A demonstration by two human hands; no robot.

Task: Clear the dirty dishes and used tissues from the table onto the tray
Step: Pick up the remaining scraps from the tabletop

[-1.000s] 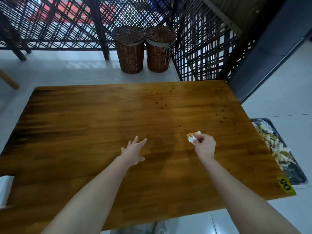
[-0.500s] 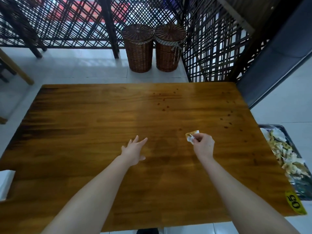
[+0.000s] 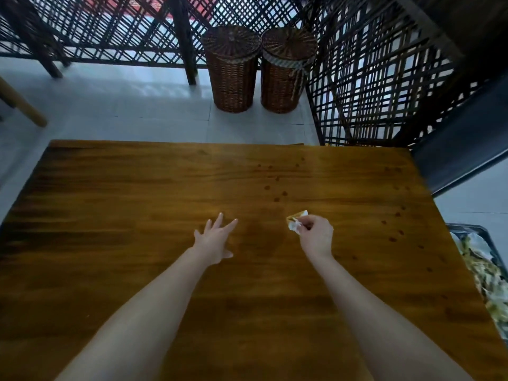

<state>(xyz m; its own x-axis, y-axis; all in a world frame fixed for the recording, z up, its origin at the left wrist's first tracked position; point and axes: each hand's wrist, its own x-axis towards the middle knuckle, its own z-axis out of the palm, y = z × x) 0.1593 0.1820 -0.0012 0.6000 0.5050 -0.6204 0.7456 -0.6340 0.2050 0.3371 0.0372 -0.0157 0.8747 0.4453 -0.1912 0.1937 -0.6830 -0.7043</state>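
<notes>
The right hand (image 3: 316,237) pinches a crumpled tissue (image 3: 295,222) between thumb and fingertips, just above the table (image 3: 137,215) — dark spots dot the wood nearby. The left hand (image 3: 213,242) hovers flat, fingers spread, holding nothing. The tray (image 3: 483,235) — heaped with scraps — sits past the table's right edge.

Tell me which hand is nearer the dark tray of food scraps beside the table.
Right. The right hand, pinching a crumpled white-and-yellow tissue, is nearer the dark scrap-filled tray right of the wooden table; the open left hand lies farther left.
</notes>
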